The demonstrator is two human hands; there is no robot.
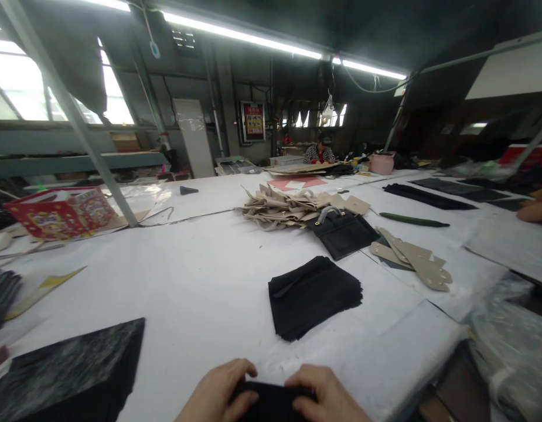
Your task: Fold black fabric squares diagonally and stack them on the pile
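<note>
At the bottom centre, near the table edge, my left hand [227, 390] and my right hand [321, 392] grip a piece of black fabric [273, 401] by its two sides, thumbs and fingers closed on it. Its lower part is cut off by the frame. Beyond my hands lies a stack of black fabric pieces [314, 298]. Behind that stack rests a black handbag [344, 233] with a wrapped handle. To the left sits a pile of dark sheets [72, 366] with a mottled top.
A heap of beige pieces [283, 208] lies mid-table, with beige templates [413, 258] and a cucumber [413, 220] to the right. A red patterned box [62, 214] stands by a slanted metal pole [84, 129]. One person [320, 152] sits far back. Clear plastic [512, 346] hangs at right.
</note>
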